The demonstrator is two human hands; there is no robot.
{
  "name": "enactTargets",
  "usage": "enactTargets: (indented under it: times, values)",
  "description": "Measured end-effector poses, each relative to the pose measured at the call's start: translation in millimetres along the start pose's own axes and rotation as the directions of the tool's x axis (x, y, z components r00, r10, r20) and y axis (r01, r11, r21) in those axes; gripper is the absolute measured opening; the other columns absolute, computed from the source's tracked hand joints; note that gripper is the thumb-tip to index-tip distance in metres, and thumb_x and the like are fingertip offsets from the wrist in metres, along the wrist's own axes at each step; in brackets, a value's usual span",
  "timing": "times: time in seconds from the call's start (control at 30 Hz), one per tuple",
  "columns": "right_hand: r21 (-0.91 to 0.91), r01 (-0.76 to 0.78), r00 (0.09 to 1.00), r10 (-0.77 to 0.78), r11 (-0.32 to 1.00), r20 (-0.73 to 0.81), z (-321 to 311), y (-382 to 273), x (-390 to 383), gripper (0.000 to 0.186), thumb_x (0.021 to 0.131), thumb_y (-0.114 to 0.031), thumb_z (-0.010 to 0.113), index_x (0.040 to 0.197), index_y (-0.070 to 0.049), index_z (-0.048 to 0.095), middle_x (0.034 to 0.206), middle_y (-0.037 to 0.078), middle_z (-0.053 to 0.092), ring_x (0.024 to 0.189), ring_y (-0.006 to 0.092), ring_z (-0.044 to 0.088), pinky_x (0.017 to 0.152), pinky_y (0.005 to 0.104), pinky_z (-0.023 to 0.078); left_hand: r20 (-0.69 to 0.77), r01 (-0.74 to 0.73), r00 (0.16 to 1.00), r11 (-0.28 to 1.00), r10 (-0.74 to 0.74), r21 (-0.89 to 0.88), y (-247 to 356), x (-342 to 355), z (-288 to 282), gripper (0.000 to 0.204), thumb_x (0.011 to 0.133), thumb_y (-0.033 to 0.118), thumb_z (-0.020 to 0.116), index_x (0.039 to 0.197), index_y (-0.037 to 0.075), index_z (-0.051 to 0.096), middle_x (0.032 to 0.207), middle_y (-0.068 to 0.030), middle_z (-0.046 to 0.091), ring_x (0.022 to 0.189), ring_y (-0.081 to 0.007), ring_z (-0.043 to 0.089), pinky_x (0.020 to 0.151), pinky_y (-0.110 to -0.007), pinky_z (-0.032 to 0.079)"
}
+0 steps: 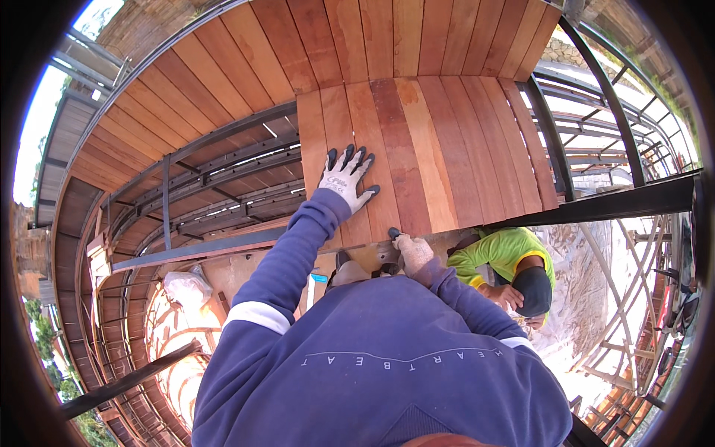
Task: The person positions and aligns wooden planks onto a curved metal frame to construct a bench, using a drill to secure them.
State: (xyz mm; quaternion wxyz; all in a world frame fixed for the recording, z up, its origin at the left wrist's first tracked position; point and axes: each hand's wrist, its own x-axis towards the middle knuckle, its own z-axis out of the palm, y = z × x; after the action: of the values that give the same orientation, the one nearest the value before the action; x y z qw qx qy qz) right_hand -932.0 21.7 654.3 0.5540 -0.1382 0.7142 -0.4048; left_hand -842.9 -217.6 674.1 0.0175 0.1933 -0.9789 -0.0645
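Note:
Reddish-brown wooden boards (407,160) lie side by side in a panel in front of me. My left hand (346,179), in a pale glove with dark fingertips, is laid flat on the left boards with its fingers spread. At the panel's near edge is my right hand (412,252), also gloved. One dark fingertip of it touches the end of a board, and the hand is closed at that edge. Its other fingers are mostly hidden. Gaps of uneven width show between some boards, and one board is lighter and yellowish.
Beyond the panel, more boards (357,37) curve away to the left. Dark metal framing (547,138) stands open on the right, and a metal rail (201,249) runs at left. Below right, a co-worker in a yellow-green shirt (506,253) bends down. A pale plastic bag (188,289) lies lower left.

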Motion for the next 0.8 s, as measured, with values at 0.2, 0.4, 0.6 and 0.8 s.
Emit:
enactTargets:
  times: [0.2, 0.4, 0.6, 0.8]
  values:
    - [-0.236, 0.257, 0.966, -0.251, 0.937, 0.055, -4, 15, 9, 0.03, 0.096, -0.029, 0.047, 0.091, -0.004, 0.062, 0.072, 0.015, 0.063, 0.064, 0.0247, 0.061, 0.061, 0.0397, 0.048, 0.015, 0.003, 1.0, 1.0, -0.003, 0.016, 1, 1, 0, 0.071, 0.096, 0.051, 0.05, 0.155, 0.017, 0.033, 0.162, -0.0104, 0.03, 0.151, -0.0325, 0.021, 0.124, -0.05, 0.007]
    - [-0.372, 0.369, 0.923, -0.382, 0.852, 0.041, -2, 17, 7, 0.03, 0.096, -0.03, 0.048, 0.092, -0.004, 0.062, 0.075, 0.015, 0.063, 0.067, 0.0262, 0.062, 0.063, 0.0407, 0.049, 0.004, -0.001, 1.0, 1.0, 0.001, 0.012, -2, 1, 3, 0.072, 0.096, 0.054, 0.048, 0.155, 0.017, 0.033, 0.162, -0.01, 0.029, 0.151, -0.0316, 0.021, 0.124, -0.051, 0.006]
    - [-0.122, 0.103, 0.995, -0.1, 0.987, 0.031, -1, 1, 1, 0.031, 0.096, -0.03, 0.048, 0.092, -0.004, 0.064, 0.074, 0.015, 0.062, 0.065, 0.025, 0.06, 0.062, 0.0396, 0.048, -0.003, -0.001, 1.0, 1.0, 0.001, 0.005, -3, 1, 7, 0.073, 0.095, 0.056, 0.047, 0.156, 0.017, 0.033, 0.162, -0.0102, 0.03, 0.151, -0.0314, 0.022, 0.124, -0.052, 0.005]
    - [0.056, -0.043, 0.997, 0.047, 0.997, -0.056, 3, -4, -2, 0.033, 0.096, -0.03, 0.048, 0.09, -0.002, 0.064, 0.075, 0.016, 0.063, 0.067, 0.0256, 0.062, 0.062, 0.0402, 0.048, 0.009, 0.003, 1.0, 1.0, -0.003, 0.002, -1, 1, 4, 0.073, 0.096, 0.057, 0.047, 0.156, 0.018, 0.032, 0.162, -0.0096, 0.029, 0.151, -0.0316, 0.021, 0.124, -0.052, 0.005]
